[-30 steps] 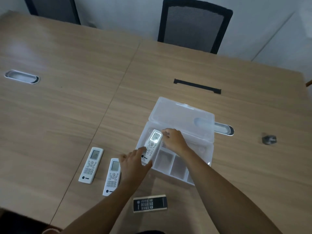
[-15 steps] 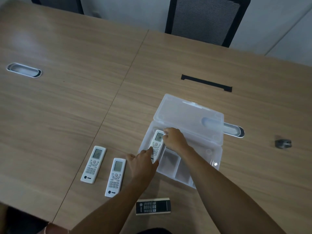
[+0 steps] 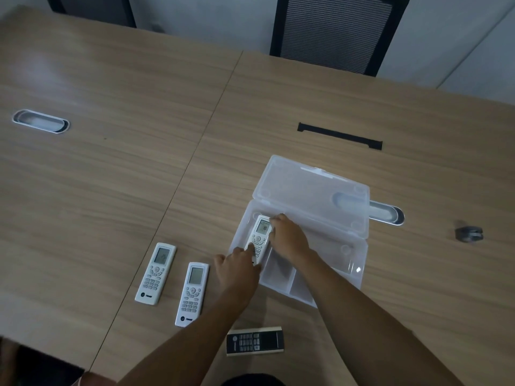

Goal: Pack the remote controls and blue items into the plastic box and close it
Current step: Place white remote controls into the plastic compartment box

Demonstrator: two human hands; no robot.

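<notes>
A clear plastic box [image 3: 345, 254] lies open on the wooden table, its lid [image 3: 309, 185] folded back away from me. A white remote [image 3: 260, 236] lies in the box's left compartment. My left hand [image 3: 237, 271] presses its near end and my right hand [image 3: 289, 240] holds its far right side. Two more white remotes [image 3: 156, 273] [image 3: 192, 293] lie side by side left of the box. A black remote [image 3: 255, 340] lies crosswise near the table's front edge. No blue item is visible.
A small dark grey object [image 3: 469, 234] sits at the right. Oval cable grommets [image 3: 41, 121] [image 3: 386, 215] and a black slot [image 3: 340, 135] are set in the table top. A black mesh chair [image 3: 334, 29] stands behind the far edge.
The white remote has gone down from a tilt over the box's left edge into the left compartment, with both hands following it. The camera view shifted slightly.
</notes>
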